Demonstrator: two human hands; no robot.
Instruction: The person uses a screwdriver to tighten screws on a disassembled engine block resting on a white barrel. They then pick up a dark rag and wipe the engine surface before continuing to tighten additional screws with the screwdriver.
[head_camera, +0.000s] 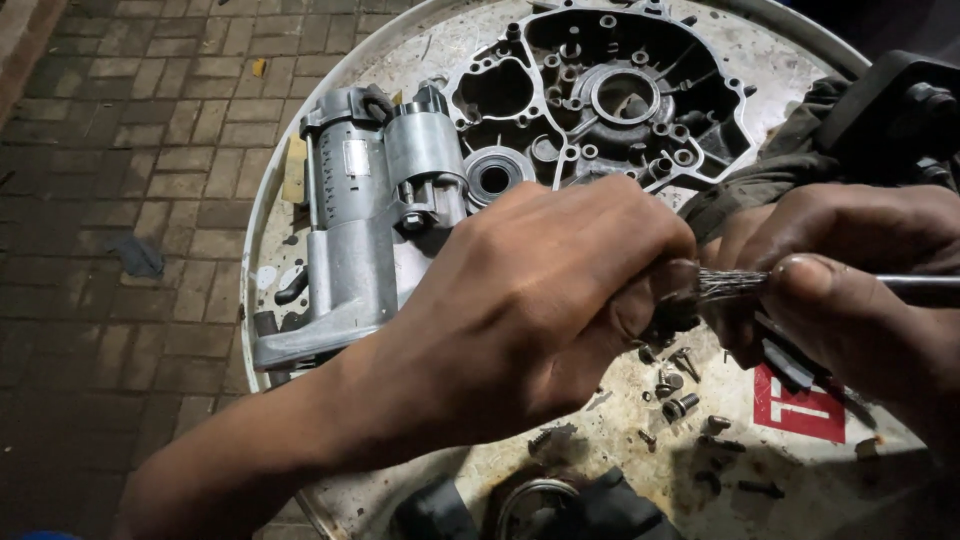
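A warm light falls from above onto my work, brightest on the round white surface (700, 440) and the silver motor (375, 200) at ten o'clock. The brick floor (130, 200) dims toward nine o'clock, and the corners at two and five o'clock go near black. My left hand (530, 310) throws shadow beneath itself; my right hand (850, 290) looks slightly soft.

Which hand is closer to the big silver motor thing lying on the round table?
Left. The left hand sits right beside the silver cylindrical metal motor, its wrist just below it. The right hand is farther off, past the left hand, pinching a wire brush.
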